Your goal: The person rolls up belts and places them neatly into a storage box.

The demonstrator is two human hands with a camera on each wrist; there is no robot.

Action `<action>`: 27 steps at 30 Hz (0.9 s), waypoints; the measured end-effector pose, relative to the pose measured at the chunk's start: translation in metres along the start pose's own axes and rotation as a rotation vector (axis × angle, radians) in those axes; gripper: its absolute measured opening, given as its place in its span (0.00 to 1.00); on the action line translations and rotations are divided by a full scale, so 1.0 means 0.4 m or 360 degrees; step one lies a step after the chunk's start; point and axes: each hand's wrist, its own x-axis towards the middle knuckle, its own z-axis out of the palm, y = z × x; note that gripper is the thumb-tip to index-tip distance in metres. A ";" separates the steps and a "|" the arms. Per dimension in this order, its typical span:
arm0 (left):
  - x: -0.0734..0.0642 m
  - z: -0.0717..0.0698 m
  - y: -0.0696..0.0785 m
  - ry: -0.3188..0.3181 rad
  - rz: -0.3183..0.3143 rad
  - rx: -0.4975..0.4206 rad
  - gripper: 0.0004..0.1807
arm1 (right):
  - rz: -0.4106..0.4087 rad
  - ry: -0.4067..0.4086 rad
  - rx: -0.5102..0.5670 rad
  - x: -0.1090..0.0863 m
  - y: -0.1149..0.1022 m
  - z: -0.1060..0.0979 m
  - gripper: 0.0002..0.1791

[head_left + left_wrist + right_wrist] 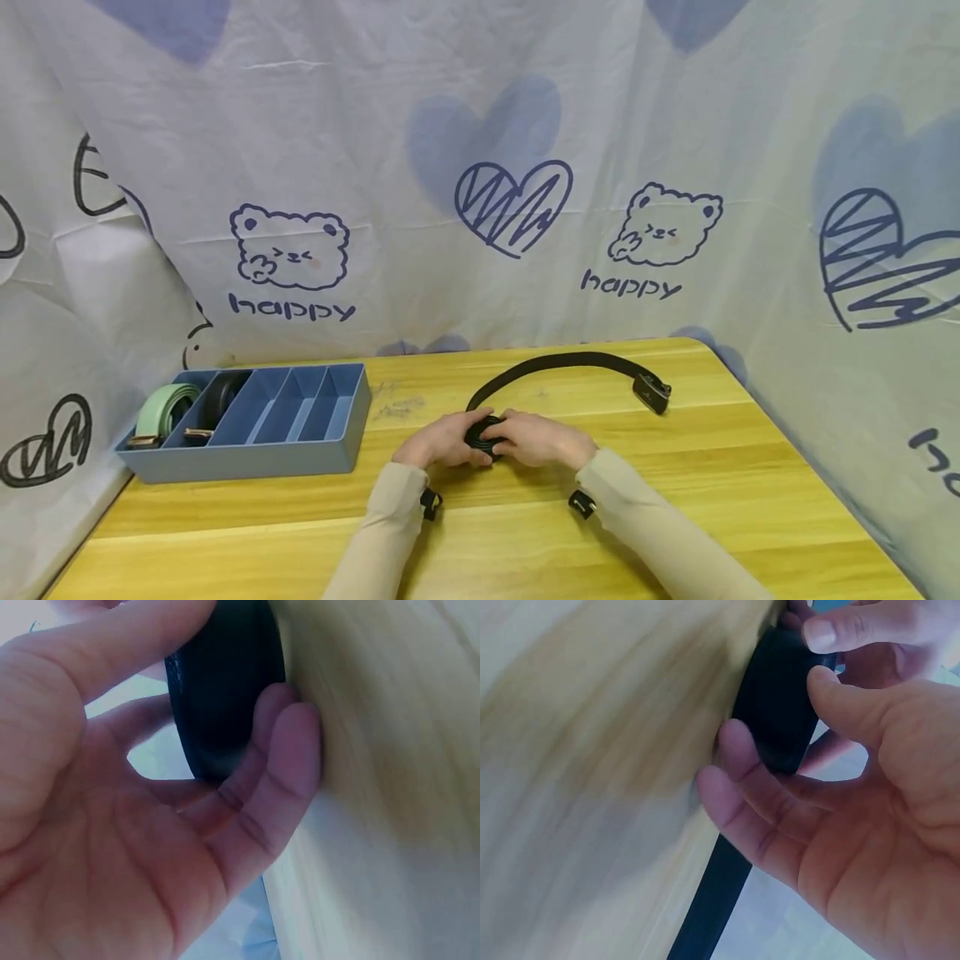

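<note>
A black belt (570, 360) lies on the table, one part wound into a tight coil (483, 437) and the rest curving away to a dark buckle (652, 392) at the right. My left hand (447, 439) grips the coil from its left side, with thumb and fingers curled about it in the left wrist view. From the other side my right hand (542, 439) holds the same coil (776, 701), its thumb on the near face. In the right wrist view the belt's loose strap (709, 907) runs out below the right fingers. Part of the coil is hidden by both hands.
A blue divided tray (281, 461) stands at the left of the wooden table (247, 542). Its leftmost compartments hold a rolled mint-green belt (159, 410) and a rolled black belt (219, 400). A printed white cloth (420, 275) hangs behind the table and at its sides.
</note>
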 end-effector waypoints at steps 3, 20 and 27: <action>0.001 -0.001 0.003 -0.0013 0.0021 -0.0001 0.43 | -0.0016 -0.0003 -0.0020 0.000 0.003 -0.004 0.19; 0.020 -0.002 0.006 0.0040 0.0058 0.0228 0.41 | -0.0192 0.0074 -0.0123 0.004 0.025 -0.016 0.17; 0.024 -0.010 -0.002 -0.0031 -0.0002 0.0030 0.46 | -0.0129 0.0058 -0.0096 -0.002 0.034 -0.016 0.18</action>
